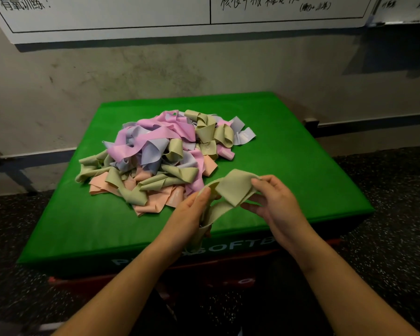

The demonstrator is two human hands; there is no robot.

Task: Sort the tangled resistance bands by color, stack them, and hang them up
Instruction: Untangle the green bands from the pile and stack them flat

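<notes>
A tangled pile of resistance bands (160, 156) in pink, lilac, olive green and peach lies on the green soft box (289, 166). In front of the pile I hold one olive green band (233, 190) above the box's near edge. My left hand (192, 209) grips its left part, and a loop of the band hangs down past that palm. My right hand (274, 202) pinches the band's right end between thumb and fingertips. The band is folded and twisted between the two hands.
The green box sits on a red box (228, 270) on a dark speckled floor (386, 238). A grey wall (155, 69) with a whiteboard (131, 15) stands just behind. Bare green surface lies left, right and in front of the pile.
</notes>
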